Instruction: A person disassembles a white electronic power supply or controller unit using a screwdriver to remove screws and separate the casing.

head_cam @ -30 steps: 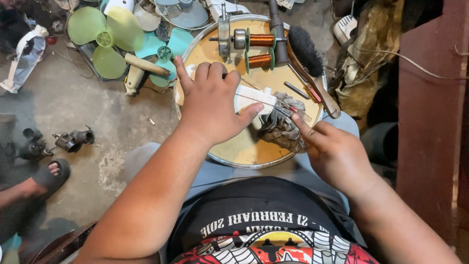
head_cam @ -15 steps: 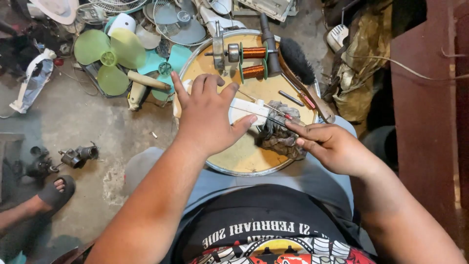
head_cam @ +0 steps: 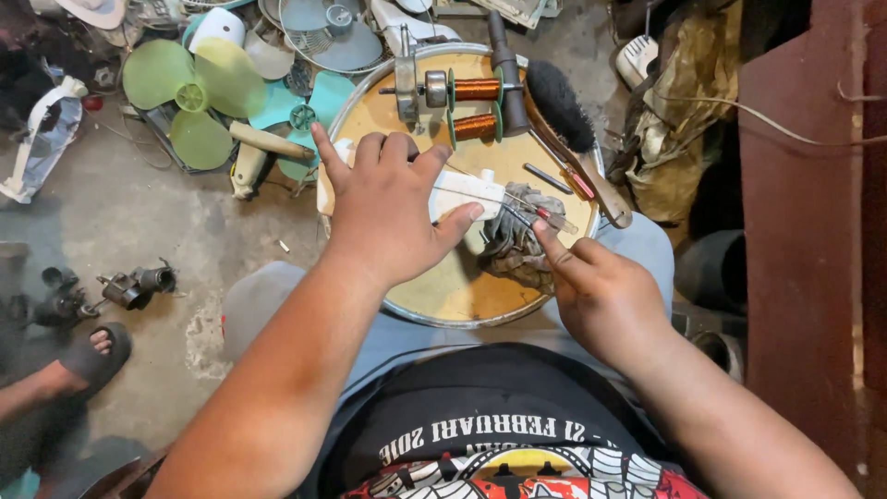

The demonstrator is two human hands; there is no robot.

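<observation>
My left hand lies palm-down over a white plastic part on a round wooden board that rests on my lap, fingers spread, thumb pressing the part's right end. My right hand pinches a thin tool with a red handle, its tip at the white part. A grey rag lies crumpled between my two hands. Two spools of copper wire on a metal winder sit at the board's far side.
A black brush with a wooden handle and a small screwdriver lie on the board's right. Green and teal fan blades, fan grilles and casings litter the concrete floor. Small metal motor parts and another person's sandalled foot are left.
The view has shifted slightly, so the board sits a little lower and more to the right. My left hand keeps covering the white part; my right hand has edged the thin tool closer to it.
</observation>
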